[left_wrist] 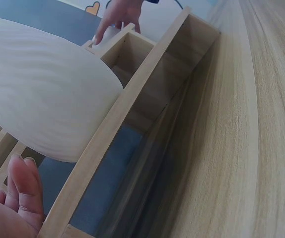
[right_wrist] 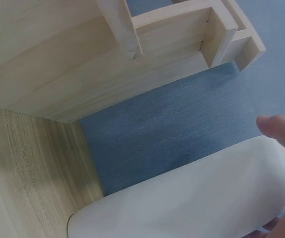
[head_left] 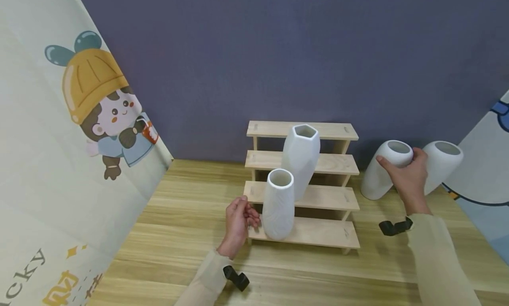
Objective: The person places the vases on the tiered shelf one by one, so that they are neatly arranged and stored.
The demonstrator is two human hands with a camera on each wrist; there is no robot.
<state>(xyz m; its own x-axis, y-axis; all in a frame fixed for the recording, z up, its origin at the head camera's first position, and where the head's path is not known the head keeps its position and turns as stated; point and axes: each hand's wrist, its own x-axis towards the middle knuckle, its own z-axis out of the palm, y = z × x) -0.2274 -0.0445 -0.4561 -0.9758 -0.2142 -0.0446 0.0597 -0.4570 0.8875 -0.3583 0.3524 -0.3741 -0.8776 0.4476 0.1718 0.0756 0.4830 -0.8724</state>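
Note:
My left hand (head_left: 237,220) is beside a white vase (head_left: 278,209) with a round mouth on the lowest step of a wooden stand (head_left: 326,233). Its fingers are loosely curled and hold nothing; the left wrist view shows the fingers (left_wrist: 26,186) just apart from that vase's wavy surface. A taller white vase (head_left: 301,160) with a five-sided mouth stands behind, on a higher step. At the right, my right hand (head_left: 411,180) grips a smooth white vase (head_left: 375,178) near its top, thumb on one side and fingers on the other. That vase's base is on the table.
Another white vase (head_left: 443,162) stands close to the right of my right hand, partly hidden by it. A dark blue wall (head_left: 278,54) rises behind the stand. The wood-grain table (head_left: 191,209) extends left of the stand, up to a cartoon-printed sheet (head_left: 39,142).

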